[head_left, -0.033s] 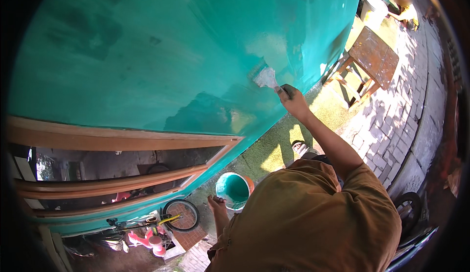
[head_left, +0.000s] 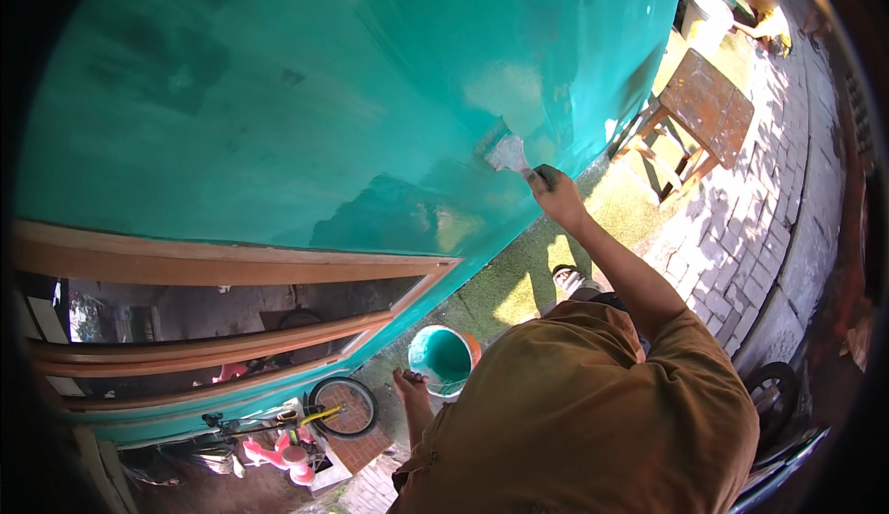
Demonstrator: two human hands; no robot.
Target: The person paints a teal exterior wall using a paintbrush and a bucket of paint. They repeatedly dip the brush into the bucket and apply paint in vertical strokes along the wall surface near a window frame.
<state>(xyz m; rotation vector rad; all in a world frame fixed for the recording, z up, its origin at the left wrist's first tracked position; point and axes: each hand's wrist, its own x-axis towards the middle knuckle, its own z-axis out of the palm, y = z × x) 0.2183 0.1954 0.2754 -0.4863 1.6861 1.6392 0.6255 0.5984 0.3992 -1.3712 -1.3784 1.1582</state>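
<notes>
Slightly rightward and down, the brush [head_left: 507, 152] has shifted since the earlier frame, and little else seems to have changed. Largest is the teal wall [head_left: 231, 134], filling the upper left and centre of the frame; its coat is uneven, with darker strokes at upper centre and a paler patch just above the brush. Below it, at lower left, runs the wooden window frame [head_left: 231, 264]. The bucket [head_left: 474, 349], teal inside, is at lower centre. Beside its rim is the left hand [head_left: 410, 385], fingers curled; I cannot tell whether they grip the wire handle. At centre right, the right hand [head_left: 554, 190] is closed around the brush handle, thumb along it, with the bristles against the wall near the middle of the frame.

For an even coat, long overlapping strokes should serve best, worked from the darker areas into the pale patch with light pressure, so the bristles flex without scraping. Near the window frame, a slower stroke along the edge would keep teal off the wood. A level bucket should prevent slopping.
</notes>
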